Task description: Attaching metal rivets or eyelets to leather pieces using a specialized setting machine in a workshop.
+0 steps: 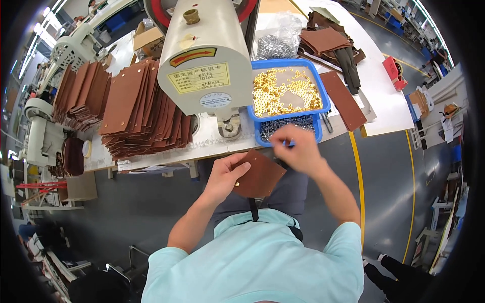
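My left hand [221,178] grips a brown leather piece [263,178] by its left edge, with the thumb on top. A gold metal fitting [237,185] sits near that edge, and small holes show by other corners. Above the piece's right side hovers my right hand [299,151], its fingers curled together; whatever they may hold is hidden. Just beyond it are two blue trays: the farther tray [327,96] holds gold ring-shaped fittings [273,93], the nearer tray [319,132] dark silvery fittings [288,124]. A pale press machine [207,60] stands ahead, its working head [229,126] over the table.
Tall stacks of brown leather pieces [129,98] fill the table's left side. Behind the trays lies a clear bag of metal fittings [275,46]. More leather [326,40] and a loose strip [343,100] lie right, with a pen-like tool [327,122] beside the trays.
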The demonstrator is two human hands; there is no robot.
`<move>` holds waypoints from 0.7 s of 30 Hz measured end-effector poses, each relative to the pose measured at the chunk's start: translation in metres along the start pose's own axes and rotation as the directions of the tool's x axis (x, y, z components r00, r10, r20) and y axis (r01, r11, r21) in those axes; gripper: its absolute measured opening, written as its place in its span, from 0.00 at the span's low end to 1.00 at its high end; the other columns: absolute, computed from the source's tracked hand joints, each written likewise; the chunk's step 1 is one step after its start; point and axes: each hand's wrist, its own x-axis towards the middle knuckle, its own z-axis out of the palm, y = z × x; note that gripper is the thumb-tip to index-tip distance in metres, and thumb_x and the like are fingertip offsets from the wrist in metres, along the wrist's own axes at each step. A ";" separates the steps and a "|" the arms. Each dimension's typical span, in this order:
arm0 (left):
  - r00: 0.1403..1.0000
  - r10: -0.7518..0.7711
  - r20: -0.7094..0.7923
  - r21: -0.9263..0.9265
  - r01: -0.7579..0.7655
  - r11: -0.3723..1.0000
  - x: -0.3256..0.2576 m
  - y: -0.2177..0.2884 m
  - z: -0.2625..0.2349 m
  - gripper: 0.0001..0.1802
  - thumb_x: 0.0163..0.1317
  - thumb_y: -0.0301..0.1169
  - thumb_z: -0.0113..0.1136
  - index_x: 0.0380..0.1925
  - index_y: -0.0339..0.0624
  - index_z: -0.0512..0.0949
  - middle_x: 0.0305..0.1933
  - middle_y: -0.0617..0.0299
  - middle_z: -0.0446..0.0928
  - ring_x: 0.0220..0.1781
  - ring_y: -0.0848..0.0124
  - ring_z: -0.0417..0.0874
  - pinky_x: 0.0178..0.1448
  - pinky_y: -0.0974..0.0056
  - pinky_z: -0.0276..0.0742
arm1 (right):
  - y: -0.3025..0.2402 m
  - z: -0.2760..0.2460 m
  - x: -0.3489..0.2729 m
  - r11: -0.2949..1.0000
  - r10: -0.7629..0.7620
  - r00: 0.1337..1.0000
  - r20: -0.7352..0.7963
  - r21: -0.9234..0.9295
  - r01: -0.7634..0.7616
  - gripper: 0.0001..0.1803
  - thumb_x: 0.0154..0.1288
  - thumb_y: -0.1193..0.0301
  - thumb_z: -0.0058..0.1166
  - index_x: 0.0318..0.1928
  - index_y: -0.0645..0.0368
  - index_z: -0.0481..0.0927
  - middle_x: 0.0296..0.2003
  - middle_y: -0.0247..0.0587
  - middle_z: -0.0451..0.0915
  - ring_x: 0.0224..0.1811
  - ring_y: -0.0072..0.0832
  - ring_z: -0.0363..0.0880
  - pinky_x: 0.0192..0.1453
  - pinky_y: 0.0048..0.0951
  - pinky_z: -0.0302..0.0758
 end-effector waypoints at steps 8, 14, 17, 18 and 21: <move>0.999 0.025 0.047 -0.056 -0.023 0.998 -0.003 -0.006 0.009 0.18 0.73 0.27 0.58 0.60 0.32 0.78 0.50 0.60 0.85 0.47 0.77 0.84 0.52 0.69 0.82 | -0.020 0.023 -0.038 0.995 -0.097 0.995 -0.035 -0.036 0.096 0.08 0.57 0.79 0.67 0.38 0.59 0.86 0.40 0.41 0.81 0.40 0.34 0.83 0.42 0.30 0.80; 0.998 0.009 0.058 -0.097 -0.004 0.995 -0.004 -0.005 0.015 0.17 0.74 0.27 0.59 0.58 0.31 0.80 0.49 0.59 0.85 0.45 0.78 0.83 0.49 0.71 0.81 | -0.021 0.024 -0.048 0.999 -0.015 1.000 -0.024 0.050 0.016 0.07 0.58 0.79 0.67 0.38 0.60 0.86 0.44 0.41 0.80 0.41 0.30 0.82 0.45 0.27 0.80; 0.998 0.035 0.046 -0.033 -0.033 0.999 -0.006 -0.006 0.016 0.17 0.73 0.27 0.59 0.58 0.32 0.80 0.48 0.60 0.86 0.46 0.77 0.83 0.50 0.70 0.81 | -0.024 0.028 -0.052 0.990 0.074 0.997 -0.033 0.123 -0.069 0.07 0.58 0.78 0.68 0.38 0.61 0.85 0.42 0.41 0.81 0.40 0.28 0.82 0.45 0.27 0.80; 0.998 0.033 0.050 -0.033 -0.032 0.999 -0.006 -0.008 0.016 0.17 0.73 0.27 0.59 0.58 0.32 0.80 0.48 0.60 0.86 0.46 0.77 0.83 0.50 0.70 0.81 | -0.025 0.030 -0.052 0.985 0.101 0.993 -0.052 0.145 -0.093 0.08 0.58 0.78 0.68 0.38 0.61 0.84 0.41 0.40 0.82 0.39 0.26 0.83 0.44 0.27 0.80; 0.992 0.120 0.044 0.186 -0.126 0.975 -0.007 -0.011 0.015 0.17 0.71 0.28 0.61 0.57 0.33 0.81 0.48 0.60 0.86 0.46 0.77 0.84 0.52 0.70 0.80 | -0.031 0.029 -0.051 0.971 0.195 0.980 -0.038 0.149 -0.188 0.09 0.59 0.76 0.69 0.40 0.61 0.84 0.37 0.41 0.83 0.36 0.29 0.86 0.40 0.27 0.83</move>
